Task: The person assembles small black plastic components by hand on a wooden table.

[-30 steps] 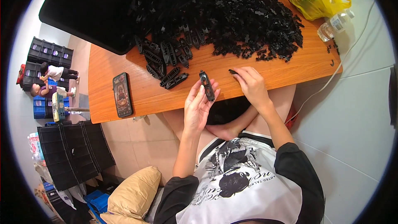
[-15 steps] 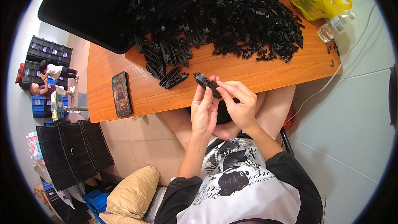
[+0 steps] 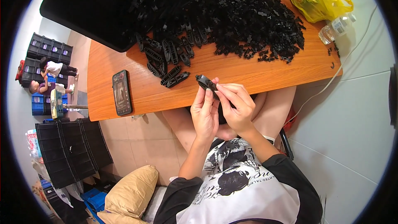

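Note:
Just off the table's near edge, a black elongated plastic part (image 3: pixel 204 82) is held between both hands. My left hand (image 3: pixel 205 114) grips it from below and the left, thumb against its side. My right hand (image 3: pixel 236 105) pinches its near end with thumb and fingertips; whether a smaller piece is in that pinch is hidden. Beyond the hands, several similar long black plastic parts (image 3: pixel 170 54) lie loosely together. A large heap of small black plastic pieces (image 3: pixel 261 20) spreads behind them and to the right.
A phone (image 3: pixel 121 92) with a lit screen lies at the left of the wooden table (image 3: pixel 244 72). A black bin (image 3: pixel 83 8) stands at the far left. At the far right are a yellow plastic bag (image 3: pixel 317 0), a clear bottle (image 3: pixel 333 28) and a white cable (image 3: pixel 323 87). Two people stand near stacked crates.
The black part has turned slightly in my hands, and my right fingers have shifted along it. The phone screen shows a different picture.

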